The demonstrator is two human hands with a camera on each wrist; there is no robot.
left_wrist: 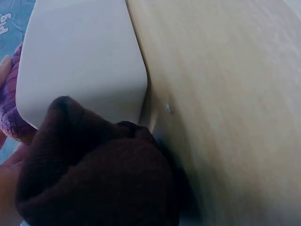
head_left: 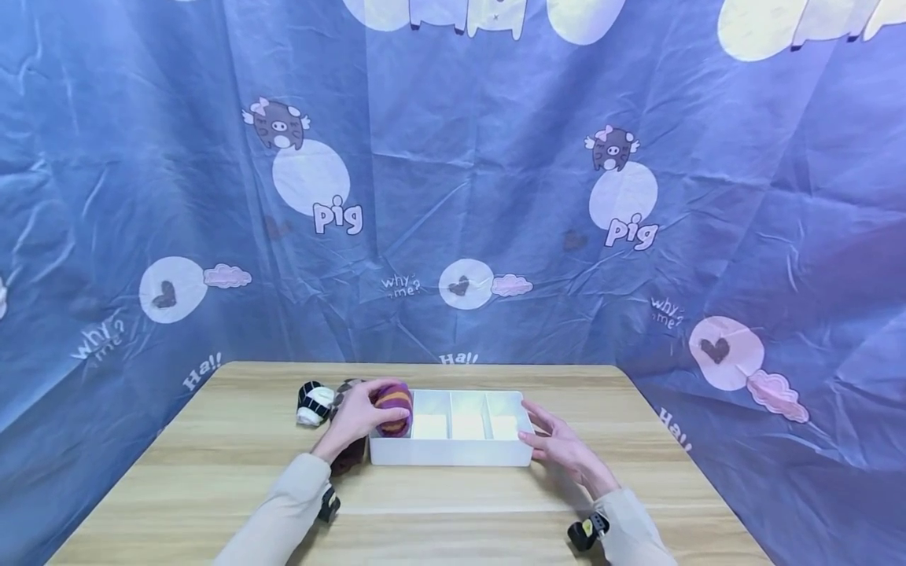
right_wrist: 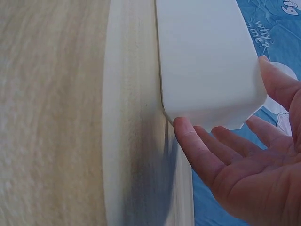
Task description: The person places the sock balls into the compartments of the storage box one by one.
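My left hand [head_left: 359,413] holds a purple and orange striped rolled sock [head_left: 393,409] at the leftmost compartment of a white divided box [head_left: 453,453]. Fingers lie over the top of the roll and the thumb crosses its near side. In the left wrist view, the purple knit roll [left_wrist: 13,106] shows past the box's edge. My right hand [head_left: 562,446] touches the box's right end. Its fingers [right_wrist: 193,141] reach along the end wall in the right wrist view, fairly straight, with the thumb at the rim.
A dark brown fabric bundle [left_wrist: 108,183] sits left of the box, close under my left wrist. Behind that hand, a grey checked bundle [head_left: 348,385] is partly hidden. Farther left lies a black and white bundle [head_left: 314,403]. Blue printed cloth hangs behind the wooden table [head_left: 439,519].
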